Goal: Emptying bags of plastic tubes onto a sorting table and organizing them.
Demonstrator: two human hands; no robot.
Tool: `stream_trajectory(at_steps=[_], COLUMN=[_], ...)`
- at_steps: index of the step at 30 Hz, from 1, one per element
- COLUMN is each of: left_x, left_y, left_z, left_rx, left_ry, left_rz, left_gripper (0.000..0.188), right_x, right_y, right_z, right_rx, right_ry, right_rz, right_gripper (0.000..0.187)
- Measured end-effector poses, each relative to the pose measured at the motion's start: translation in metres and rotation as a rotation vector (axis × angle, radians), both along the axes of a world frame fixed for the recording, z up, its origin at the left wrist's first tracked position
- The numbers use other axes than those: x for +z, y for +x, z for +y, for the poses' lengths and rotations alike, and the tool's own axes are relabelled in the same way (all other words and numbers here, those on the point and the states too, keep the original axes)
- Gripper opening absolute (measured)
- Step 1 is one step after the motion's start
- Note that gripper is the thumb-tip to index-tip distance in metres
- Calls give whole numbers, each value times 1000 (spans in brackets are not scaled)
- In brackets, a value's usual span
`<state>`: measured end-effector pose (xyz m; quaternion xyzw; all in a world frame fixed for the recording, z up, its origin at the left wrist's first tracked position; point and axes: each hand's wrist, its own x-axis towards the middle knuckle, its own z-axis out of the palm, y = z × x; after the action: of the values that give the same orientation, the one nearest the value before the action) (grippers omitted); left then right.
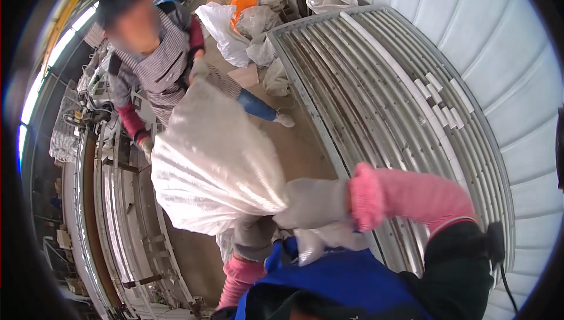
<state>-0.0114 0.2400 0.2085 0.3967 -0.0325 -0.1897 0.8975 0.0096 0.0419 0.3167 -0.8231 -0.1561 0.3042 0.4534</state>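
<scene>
A large white woven sack (217,155) is stretched between me and another person (158,56). My right hand (311,202), in a grey glove with a pink sleeve behind it, is closed on the sack's gathered near end. Just below and to the left, my left hand (254,235), also grey-gloved, grips the same end from underneath; its fingers are partly hidden by the sack. A loose flap of pale sack material (329,239) hangs below my right hand. Gloved hands of the other person hold the far end of the sack.
On my right stands a long rack of metal rollers (376,97) with several short white tubes (440,108) on it, beside a white panelled wall (511,67). Full white bags (226,32) and an orange bag (242,6) lie beyond. Metal framing (123,220) runs along the left.
</scene>
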Motion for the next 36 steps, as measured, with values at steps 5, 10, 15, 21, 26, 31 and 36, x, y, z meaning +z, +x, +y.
stream_trajectory(at_steps=[5, 10, 15, 21, 26, 31, 36], left_x=[90, 77, 55, -4, -113, -162, -209], left_y=[35, 74, 128, 208, 274, 270, 145], left_z=[-84, -204, -258, -215, -154, -36, 80], left_rx=[-304, -219, -1167, -1132, -997, -533, -145], left_ry=[596, 202, 351, 278, 455, 605, 1310], left_rz=[-801, -1131, -621, -89, -121, 383, 519], left_gripper=[36, 23, 58, 47, 42, 37, 35], right_x=[102, 120, 44, -63, -197, -276, -333], right_y=[-34, -41, -7, -23, 13, 52, 42], right_z=[-87, -132, -259, -343, -253, -109, -103], right_rx=[-84, -632, -854, -1367, -1099, -733, -755], right_ry=[-81, -403, -1014, -1285, -946, -803, -901], right_rz=[-119, -8, -271, -351, -343, -10, -271], right_gripper=[33, 32, 47, 57, 56, 86, 77])
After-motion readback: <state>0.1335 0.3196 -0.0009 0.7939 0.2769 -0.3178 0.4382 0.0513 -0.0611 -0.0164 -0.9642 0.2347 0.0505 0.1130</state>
